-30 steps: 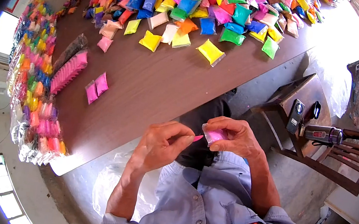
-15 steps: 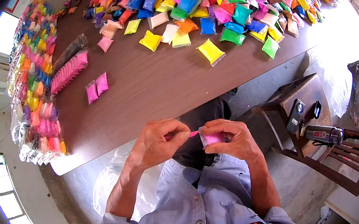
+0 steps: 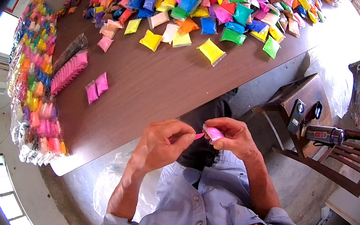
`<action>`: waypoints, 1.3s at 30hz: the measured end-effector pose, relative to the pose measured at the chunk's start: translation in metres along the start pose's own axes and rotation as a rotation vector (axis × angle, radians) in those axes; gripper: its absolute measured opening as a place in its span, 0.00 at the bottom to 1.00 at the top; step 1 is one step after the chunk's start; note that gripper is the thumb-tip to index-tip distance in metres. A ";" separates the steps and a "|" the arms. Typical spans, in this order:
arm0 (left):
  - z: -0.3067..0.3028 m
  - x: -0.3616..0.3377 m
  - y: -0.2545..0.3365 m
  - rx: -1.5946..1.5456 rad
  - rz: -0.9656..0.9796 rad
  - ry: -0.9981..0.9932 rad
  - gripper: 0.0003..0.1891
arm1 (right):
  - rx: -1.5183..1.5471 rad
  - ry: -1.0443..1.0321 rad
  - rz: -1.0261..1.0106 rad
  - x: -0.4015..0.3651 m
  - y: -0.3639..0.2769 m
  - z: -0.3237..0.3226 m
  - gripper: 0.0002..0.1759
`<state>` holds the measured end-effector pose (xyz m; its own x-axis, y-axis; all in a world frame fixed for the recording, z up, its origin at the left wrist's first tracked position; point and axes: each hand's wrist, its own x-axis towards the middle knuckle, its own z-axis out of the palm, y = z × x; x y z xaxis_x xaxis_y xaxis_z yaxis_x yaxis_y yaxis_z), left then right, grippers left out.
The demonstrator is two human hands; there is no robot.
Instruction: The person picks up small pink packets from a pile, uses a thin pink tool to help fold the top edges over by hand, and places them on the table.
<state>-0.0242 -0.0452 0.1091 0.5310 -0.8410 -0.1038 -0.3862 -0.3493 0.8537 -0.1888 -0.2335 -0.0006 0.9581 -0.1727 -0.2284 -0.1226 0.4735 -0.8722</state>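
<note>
Over my lap, my right hand pinches a small clear packet with pink filling between thumb and fingers. Just to its left, my left hand has thumb and forefinger pressed together on a thin, pointed pink piece. The tip of that piece comes close to the packet; what it is exactly I cannot make out. On the table, two pink packets lie side by side. Behind them, a row of pink packets stands in a clear bag.
A large heap of colourful packets covers the far side of the brown table. Bagged packets are stacked along the left edge. To the right stands a wooden stool with a phone and a flask.
My right hand has turned the pink packet so its side faces up more. My left hand has shifted slightly, and more of the pointed pink piece shows.
</note>
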 end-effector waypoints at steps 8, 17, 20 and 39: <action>-0.008 0.002 -0.020 0.009 -0.114 0.070 0.07 | -0.270 0.159 -0.034 0.002 -0.015 0.001 0.41; -0.014 -0.004 -0.081 -0.023 -0.199 0.350 0.07 | -0.161 -0.161 0.096 -0.006 -0.020 0.017 0.21; -0.016 -0.002 -0.090 -0.050 -0.220 0.383 0.08 | -0.428 -0.351 0.003 0.005 0.006 0.043 0.20; -0.011 -0.018 -0.109 -0.011 -0.195 0.559 0.08 | 0.385 0.335 -0.075 -0.003 -0.008 -0.001 0.18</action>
<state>0.0167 0.0124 0.0230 0.9095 -0.4150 0.0228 -0.2352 -0.4688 0.8514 -0.1910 -0.2379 0.0069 0.8173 -0.4559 -0.3524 0.1081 0.7220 -0.6834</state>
